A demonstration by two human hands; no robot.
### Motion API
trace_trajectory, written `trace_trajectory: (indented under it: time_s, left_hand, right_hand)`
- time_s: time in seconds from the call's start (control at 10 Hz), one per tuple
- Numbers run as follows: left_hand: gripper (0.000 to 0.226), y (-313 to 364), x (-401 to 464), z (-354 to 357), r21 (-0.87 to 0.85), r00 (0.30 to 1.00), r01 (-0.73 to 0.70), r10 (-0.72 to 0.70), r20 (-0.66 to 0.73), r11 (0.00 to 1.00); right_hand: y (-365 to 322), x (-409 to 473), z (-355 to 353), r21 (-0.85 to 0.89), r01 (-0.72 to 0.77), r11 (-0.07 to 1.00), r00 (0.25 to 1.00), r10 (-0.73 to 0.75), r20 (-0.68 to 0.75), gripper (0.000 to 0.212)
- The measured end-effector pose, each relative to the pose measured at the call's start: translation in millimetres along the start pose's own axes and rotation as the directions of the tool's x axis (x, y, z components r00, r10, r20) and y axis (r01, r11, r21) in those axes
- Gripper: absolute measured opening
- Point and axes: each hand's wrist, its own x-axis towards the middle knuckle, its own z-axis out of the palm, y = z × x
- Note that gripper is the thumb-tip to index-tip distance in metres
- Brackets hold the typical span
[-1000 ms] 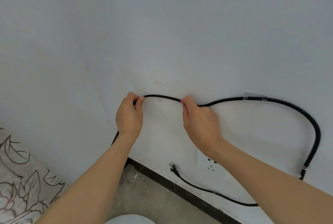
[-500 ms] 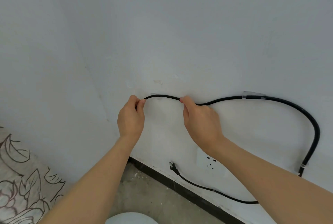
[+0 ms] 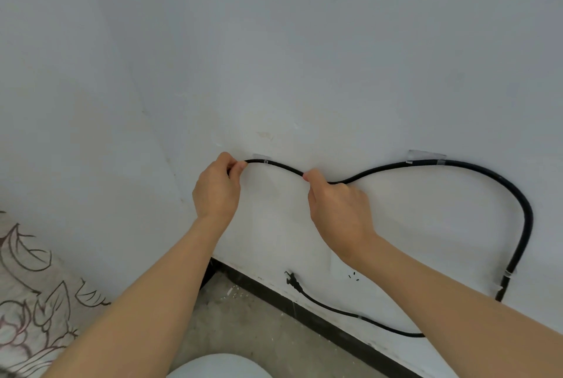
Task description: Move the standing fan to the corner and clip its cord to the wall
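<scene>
Pinching the black cord (image 3: pixel 275 166) between thumb and forefinger, the fingers (image 3: pixel 236 169) of the left hand (image 3: pixel 217 192) are pressed together on it just left of a small clear clip (image 3: pixel 260 157) stuck to the white wall (image 3: pixel 335 58). The right hand (image 3: pixel 338 210) grips the same cord a little further along, its fingers (image 3: pixel 310 178) closed on it where the cord dips between two clips; the rest of that hand curls loosely below, knuckles toward the camera.

Between the two hands the cord runs in a shallow downward slope, lying against the wall. Past the right hand it rises to a second, wider clear clip (image 3: pixel 426 157), then arcs over and drops down the right side to a third clip (image 3: pixel 508 274) near the skirting. From there a thinner stretch trails left along the base of the wall and ends in a plug (image 3: pixel 291 279), which hangs loose just left of a wall socket (image 3: pixel 350 274) partly hidden by the right forearm.

Both bare forearms reach up from the bottom edge. A dark skirting board (image 3: pixel 320 313) meets a grey concrete floor (image 3: pixel 237 323). At lower left lies fabric with a leaf pattern (image 3: pixel 27 301), and a rounded white object (image 3: pixel 219 367) shows at the bottom edge; I cannot tell what it is.
</scene>
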Motion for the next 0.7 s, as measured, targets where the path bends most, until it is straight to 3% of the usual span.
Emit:
trace_trajectory:
  time_s: [0.2, 0.4, 0.5, 0.7]
  left_hand:
    - [0.021, 13, -1, -4, -0.059, 1.000, -0.030, 0.030, 0.006, 0.998]
    - [0.029, 18, -8, -6, -0.094, 1.000, -0.003, 0.005, 0.017, 0.996]
    - [0.034, 27, -11, -7, -0.090, 1.000, -0.011, 0.013, 0.023, 0.996]
    - [0.039, 49, -27, -10, -0.128, 0.999, -0.037, 0.035, -0.021, 0.991]
  right_hand:
    - [6, -16, 2, 0.016, -0.069, 0.998, 0.998, 0.069, 0.000, 0.029]
    - [8, -19, -11, 0.155, -0.021, 0.988, 0.998, 0.030, -0.053, 0.041]
    - [13, -18, -20, 0.238, -0.058, 0.970, 0.997, 0.068, -0.035, 0.042]
    - [12, -28, -40, 0.407, -0.018, 0.913, 0.997, -0.012, 0.071, 0.034]
